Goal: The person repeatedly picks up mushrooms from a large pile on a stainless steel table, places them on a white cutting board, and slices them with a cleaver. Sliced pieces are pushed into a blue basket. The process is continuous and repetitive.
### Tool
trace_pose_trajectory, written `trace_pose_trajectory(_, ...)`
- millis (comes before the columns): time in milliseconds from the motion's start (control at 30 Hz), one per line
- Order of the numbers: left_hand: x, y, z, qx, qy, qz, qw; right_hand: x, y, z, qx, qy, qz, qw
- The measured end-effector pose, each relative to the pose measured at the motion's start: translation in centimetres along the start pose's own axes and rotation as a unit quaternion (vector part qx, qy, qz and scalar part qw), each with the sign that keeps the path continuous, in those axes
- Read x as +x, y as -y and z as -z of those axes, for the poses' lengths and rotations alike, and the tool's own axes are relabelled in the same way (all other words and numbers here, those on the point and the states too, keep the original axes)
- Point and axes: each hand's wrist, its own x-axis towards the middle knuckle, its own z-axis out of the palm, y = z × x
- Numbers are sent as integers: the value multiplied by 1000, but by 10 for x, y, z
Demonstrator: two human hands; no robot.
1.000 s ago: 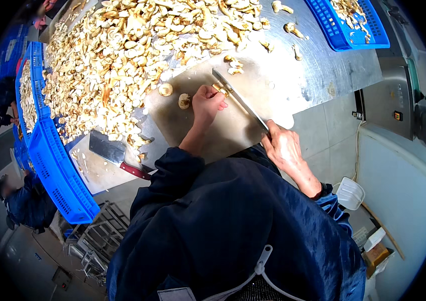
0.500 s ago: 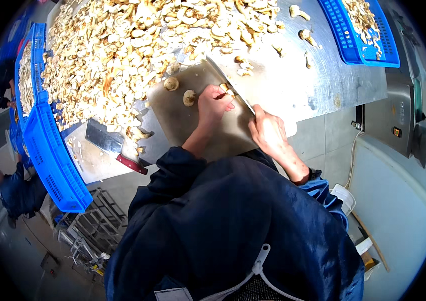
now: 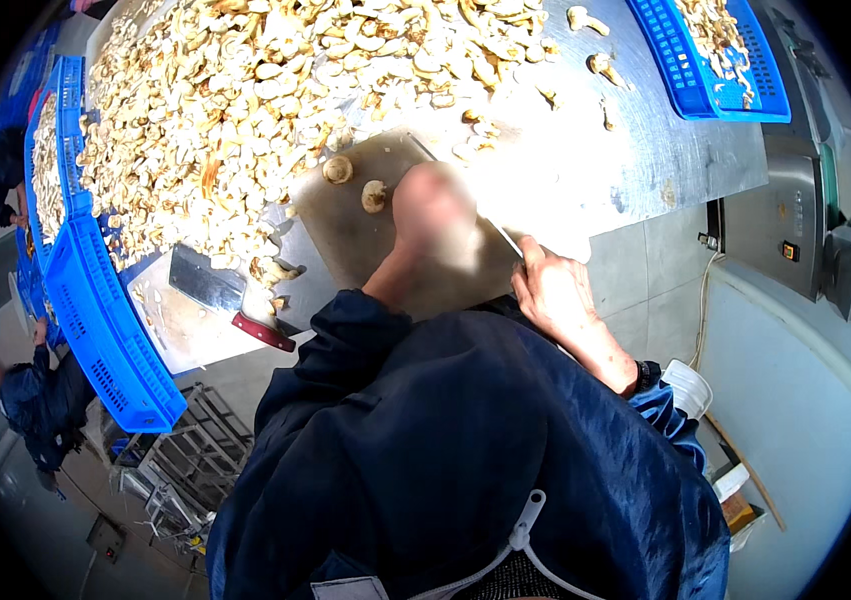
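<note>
My right hand (image 3: 555, 290) is closed round the handle of a knife. Its thin blade (image 3: 501, 233) slants up and left over the cutting board (image 3: 330, 225). At the blade's left side is my left hand (image 3: 432, 212), so blurred that its fingers and anything in them cannot be made out. Left of that hand, two whole mushrooms (image 3: 373, 196) rest on the board. Beyond the board a large heap of mushrooms (image 3: 215, 120), many looking cut, covers the metal table (image 3: 635, 175).
A cleaver (image 3: 207, 278) with a red handle lies on a white board (image 3: 180, 335) to the left. Blue crates (image 3: 110, 320) line the left edge; another blue crate (image 3: 745, 105) holding mushroom pieces stands far right. A person (image 3: 40, 400) is at the far left.
My right hand and the knife have shifted slightly right and toward me. My left hand stays by the blade. The person at the left has moved a little.
</note>
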Motion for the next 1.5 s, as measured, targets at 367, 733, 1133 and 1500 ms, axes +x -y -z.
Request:
trace_pose_trajectory(367,1,-10,-5,95,-43,66,992,26,1,-9,16,-18,32,999)
trace_pose_trajectory(733,-26,-40,12,-32,-77,126,989,37,-10,11,191,-74,-32,978)
trace_pose_trajectory(1133,22,-63,-26,519,-20,-157,840,-34,-64,26,253,-170,-209,929)
trace_pose_trajectory(1500,-17,-47,0,420,73,-167,889,-38,-48,9,235,-106,-179,949)
